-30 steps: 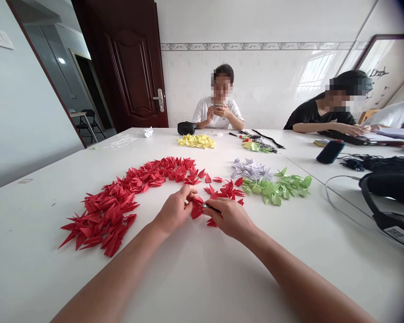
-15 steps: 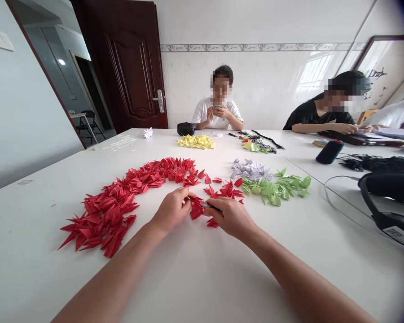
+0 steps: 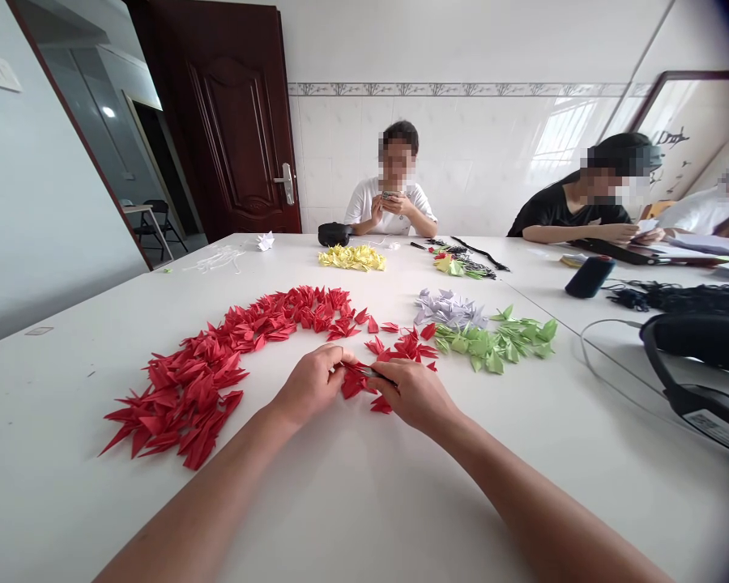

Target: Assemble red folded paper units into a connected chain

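My left hand point(image 3: 317, 382) is closed, thumb and fingers pinching a red origami crane point(image 3: 351, 368) over the table. In my right hand point(image 3: 418, 392) is a slim tool point(image 3: 370, 372) with a metal tip and a dark handle, mostly hidden by the fingers. Its tip points left and meets the red paper by my left fingertips. Loose red cranes point(image 3: 408, 346) lie just behind and under both hands. A long curved heap of red cranes point(image 3: 200, 380) spreads to the left of my left hand.
Beyond my right hand lie light green folded pieces point(image 3: 492, 344) and lilac ones point(image 3: 449, 308). Yellow pieces point(image 3: 352, 257) sit farther back. A dark thread spool point(image 3: 589, 277) and black headset point(image 3: 698, 380) are at the right. Several people sit around the table point(image 3: 352, 502).
Both hands stay nearly in place, the tool's tip now closer to my left fingertips. The whole view shifts slightly. At the far right, a person's hands have lifted some paper.
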The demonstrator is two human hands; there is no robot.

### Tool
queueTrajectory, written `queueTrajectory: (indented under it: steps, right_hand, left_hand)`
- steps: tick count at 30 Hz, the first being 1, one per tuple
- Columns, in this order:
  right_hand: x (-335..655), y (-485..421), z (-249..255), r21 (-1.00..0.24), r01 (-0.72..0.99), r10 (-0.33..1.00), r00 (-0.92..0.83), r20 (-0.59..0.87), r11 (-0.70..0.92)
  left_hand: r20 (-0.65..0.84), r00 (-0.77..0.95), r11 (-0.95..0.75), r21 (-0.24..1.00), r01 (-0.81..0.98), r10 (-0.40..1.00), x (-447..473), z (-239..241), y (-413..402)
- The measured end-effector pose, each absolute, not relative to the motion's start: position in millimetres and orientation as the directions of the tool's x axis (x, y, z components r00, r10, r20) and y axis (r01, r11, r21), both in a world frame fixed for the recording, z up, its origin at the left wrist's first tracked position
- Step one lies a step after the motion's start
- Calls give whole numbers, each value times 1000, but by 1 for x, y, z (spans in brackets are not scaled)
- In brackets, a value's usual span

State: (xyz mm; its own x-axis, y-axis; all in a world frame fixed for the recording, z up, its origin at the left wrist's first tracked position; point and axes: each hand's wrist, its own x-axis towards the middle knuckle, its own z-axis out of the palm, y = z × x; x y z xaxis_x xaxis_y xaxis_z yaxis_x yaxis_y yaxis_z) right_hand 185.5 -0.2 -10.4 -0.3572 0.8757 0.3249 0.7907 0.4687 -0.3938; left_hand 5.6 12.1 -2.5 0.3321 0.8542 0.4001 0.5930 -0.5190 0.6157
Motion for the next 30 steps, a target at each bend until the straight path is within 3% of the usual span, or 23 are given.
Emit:
queueTrajectory:
  steps: [19, 30]
  right_hand:
    - [187, 2, -8, -406, 792, 883, -346, 316, 456]
    - [191, 6, -11, -390, 791, 872, -356, 335, 472]
  left_hand:
    - [381, 302, -485, 631, 606, 874, 6, -3, 11]
    - [294, 247, -383, 746, 545, 923, 5, -3, 13]
